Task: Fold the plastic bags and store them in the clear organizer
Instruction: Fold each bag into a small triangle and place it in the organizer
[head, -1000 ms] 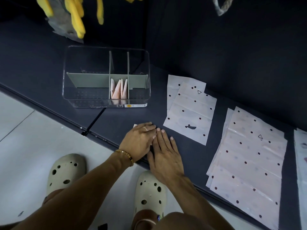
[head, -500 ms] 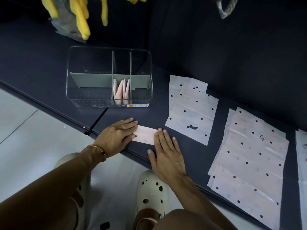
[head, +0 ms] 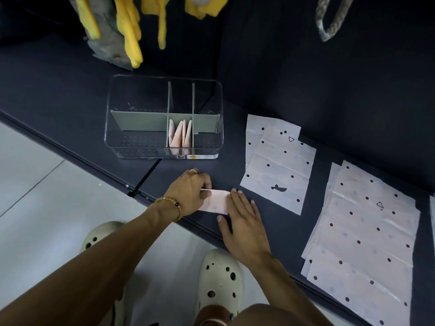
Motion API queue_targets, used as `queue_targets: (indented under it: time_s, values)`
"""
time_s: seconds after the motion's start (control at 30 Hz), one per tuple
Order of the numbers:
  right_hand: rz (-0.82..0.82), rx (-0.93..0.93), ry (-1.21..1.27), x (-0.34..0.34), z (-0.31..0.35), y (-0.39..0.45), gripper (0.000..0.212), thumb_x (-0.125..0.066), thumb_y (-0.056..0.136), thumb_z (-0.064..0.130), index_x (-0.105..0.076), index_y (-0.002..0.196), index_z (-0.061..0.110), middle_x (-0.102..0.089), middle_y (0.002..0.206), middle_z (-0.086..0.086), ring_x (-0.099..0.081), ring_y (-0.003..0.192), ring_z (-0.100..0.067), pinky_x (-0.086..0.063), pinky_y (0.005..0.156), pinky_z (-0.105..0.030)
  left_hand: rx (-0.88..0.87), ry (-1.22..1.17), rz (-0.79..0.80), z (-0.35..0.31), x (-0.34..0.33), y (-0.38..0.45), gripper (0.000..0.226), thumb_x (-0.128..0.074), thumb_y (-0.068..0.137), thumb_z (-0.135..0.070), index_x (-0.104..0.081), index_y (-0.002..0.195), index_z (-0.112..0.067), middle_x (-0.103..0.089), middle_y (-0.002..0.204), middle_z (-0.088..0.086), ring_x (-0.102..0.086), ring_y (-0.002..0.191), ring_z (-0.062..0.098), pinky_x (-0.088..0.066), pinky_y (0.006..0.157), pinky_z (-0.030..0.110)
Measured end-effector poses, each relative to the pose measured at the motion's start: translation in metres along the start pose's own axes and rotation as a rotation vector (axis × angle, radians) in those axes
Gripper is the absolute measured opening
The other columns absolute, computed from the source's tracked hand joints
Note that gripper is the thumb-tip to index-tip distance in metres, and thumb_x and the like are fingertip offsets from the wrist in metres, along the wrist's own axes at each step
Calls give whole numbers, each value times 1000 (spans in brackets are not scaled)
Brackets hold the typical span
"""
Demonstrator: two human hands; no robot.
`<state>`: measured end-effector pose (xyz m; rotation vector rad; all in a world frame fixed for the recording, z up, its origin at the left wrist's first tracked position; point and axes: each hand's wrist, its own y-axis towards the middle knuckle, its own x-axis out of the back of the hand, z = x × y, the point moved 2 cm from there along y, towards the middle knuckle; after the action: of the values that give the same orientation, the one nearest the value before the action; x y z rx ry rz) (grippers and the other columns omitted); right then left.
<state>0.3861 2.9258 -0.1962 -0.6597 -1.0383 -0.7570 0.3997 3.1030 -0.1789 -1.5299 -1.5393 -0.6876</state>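
Note:
A pale pink plastic bag folded into a narrow strip (head: pixel 215 202) lies near the front edge of the dark shelf (head: pixel 70 109). My left hand (head: pixel 190 191) pinches the strip's left end and lifts its edge. My right hand (head: pixel 242 222) lies flat with straight fingers pressing the strip's right end. Behind them stands the clear organizer (head: pixel 164 118) with grey dividers. Several folded pink bags (head: pixel 180 137) stand in its middle front compartment. Flat dotted bags lie to the right: a smaller stack (head: pixel 277 163) and a larger stack (head: pixel 367 238).
Yellow and grey gloves (head: pixel 117 31) hang above the shelf at the back left, and a braided rope loop (head: pixel 329 20) hangs at the back right. Another bag's edge (head: pixel 432 222) shows at the far right. Below the shelf edge are the pale floor and my cream clogs (head: pixel 219 278).
My left hand slid left along the strip, then came back and now pinches and lifts its left end. My right hand stayed pressed on the right end.

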Motion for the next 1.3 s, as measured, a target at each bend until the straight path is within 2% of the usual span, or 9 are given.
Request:
queue_targets:
  time_s: [0.13, 0.23, 0.4, 0.47, 0.57, 0.8, 1.03, 1.17, 1.3]
  values:
    - [-121, -26, 187, 36, 9, 24, 46, -51, 97, 26, -44, 142, 18, -49, 136, -2, -44, 126, -19, -41, 103, -38, -92, -237, 30, -5, 19, -4, 8, -64, 88, -18, -58, 86, -19, -62, 80, -5, -58, 72, 4, -41, 63, 13]
    - [-131, 73, 106, 58, 22, 48, 22, -52, 96, 21, -69, 109, 16, -52, 98, 2, -50, 96, -17, -47, 84, -35, -138, -326, -23, -8, 38, -2, 9, -67, 86, -16, -60, 82, -20, -54, 66, -14, -50, 61, -5, -38, 56, 8]
    - [-289, -74, 352, 77, 26, 82, 12, -60, 91, 16, -72, 93, 16, -62, 89, 1, -57, 79, -14, -50, 71, -29, 41, -503, -351, 14, 67, 15, 6, -70, 84, -17, -64, 85, -16, -64, 74, -4, -58, 67, 7, -47, 64, 15]
    - [-332, -173, 558, 77, 26, 91, 9, -63, 88, 14, -70, 87, 19, -66, 85, 8, -61, 76, -5, -49, 67, -17, 183, -402, -491, 30, 75, 25, 7, -69, 83, -23, -66, 84, -17, -65, 79, -2, -59, 73, 12, -49, 69, 22]
    - [-395, -278, 765, 71, 28, 99, 17, -66, 87, 11, -66, 80, 26, -66, 77, 16, -62, 74, 4, -46, 60, -7, 302, -219, -485, 40, 80, 42, 10, -68, 80, -30, -69, 82, -20, -63, 82, -5, -59, 77, 15, -47, 67, 26]
    - [-408, -343, 1022, 69, 38, 115, 17, -69, 87, 14, -65, 79, 29, -70, 75, 7, -66, 58, -10, -50, 52, -15, 379, 159, -438, 38, 82, 60, 24, -57, 83, -38, -69, 77, -19, -53, 75, 1, -47, 62, 23, -40, 55, 29]
    - [-350, -338, 760, 70, 69, 160, 22, -68, 83, 12, -63, 69, 27, -70, 67, 6, -67, 54, -9, -57, 53, -24, 423, 10, -569, 58, 81, 48, 8, -63, 77, -29, -65, 76, -22, -66, 71, -1, -60, 70, 26, -45, 57, 29]
    - [-367, -257, 357, 69, 86, 174, 7, -64, 83, 16, -71, 83, 16, -72, 80, -1, -67, 71, -18, -56, 62, -27, 423, -66, -609, 62, 77, 46, 8, -63, 76, -31, -60, 74, -24, -65, 68, -5, -60, 68, 23, -50, 60, 32]
    - [-207, -212, 253, 58, 98, 183, 14, -62, 86, 25, -70, 91, 15, -70, 88, -7, -66, 83, -26, -57, 74, -36, 381, -131, -615, 66, 72, 42, 10, -64, 80, -34, -61, 81, -25, -62, 67, -11, -61, 67, 16, -52, 64, 32]
